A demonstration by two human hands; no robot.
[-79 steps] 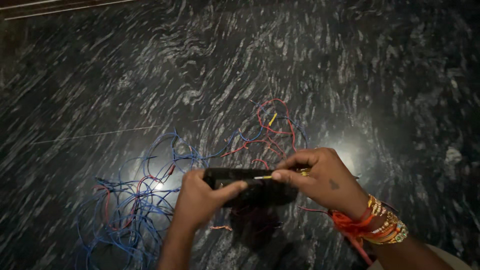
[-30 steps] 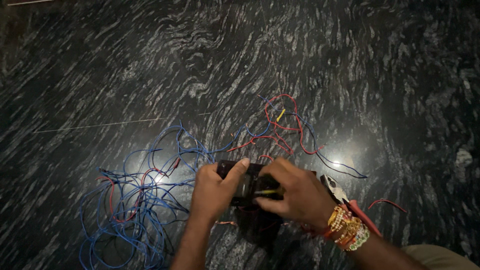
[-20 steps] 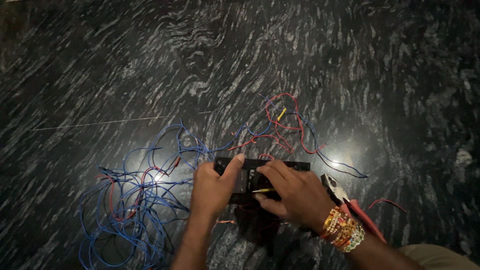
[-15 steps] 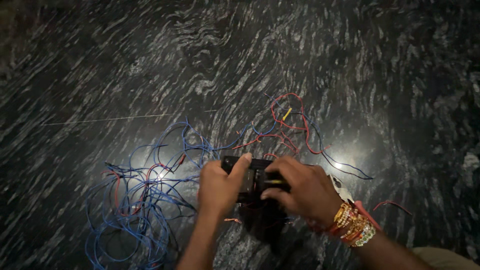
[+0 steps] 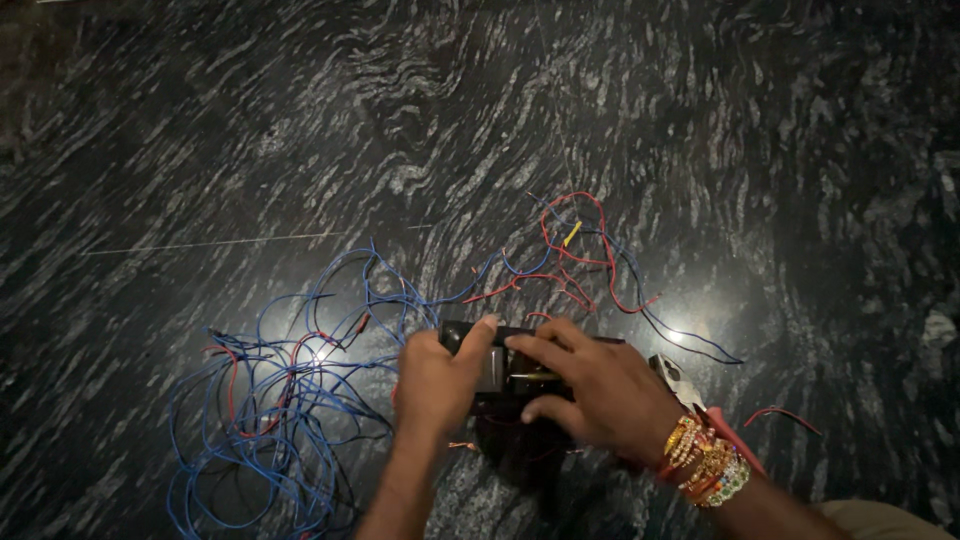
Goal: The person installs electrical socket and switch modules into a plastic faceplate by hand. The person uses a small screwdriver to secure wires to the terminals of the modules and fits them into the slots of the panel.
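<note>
Right now both hands close on a dark box [image 5: 497, 372] that lies low on the black stone floor [image 5: 300, 130], its long side running left to right between them. The left hand [image 5: 437, 382] grips the box's left end, thumb laid over the top, while the right hand [image 5: 600, 395] curls over the right part, fingers pressed around what may be a thin yellow-tipped tool [image 5: 535, 377], though the light is too dim to be sure. Blue wires [image 5: 260, 400] sprawl to the left and red wires [image 5: 580, 250] loop just beyond the box.

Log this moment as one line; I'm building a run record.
left hand: gripping black rectangular box | right hand: on box | tangled blue and red wires: left, on dark marbled stone floor
</note>
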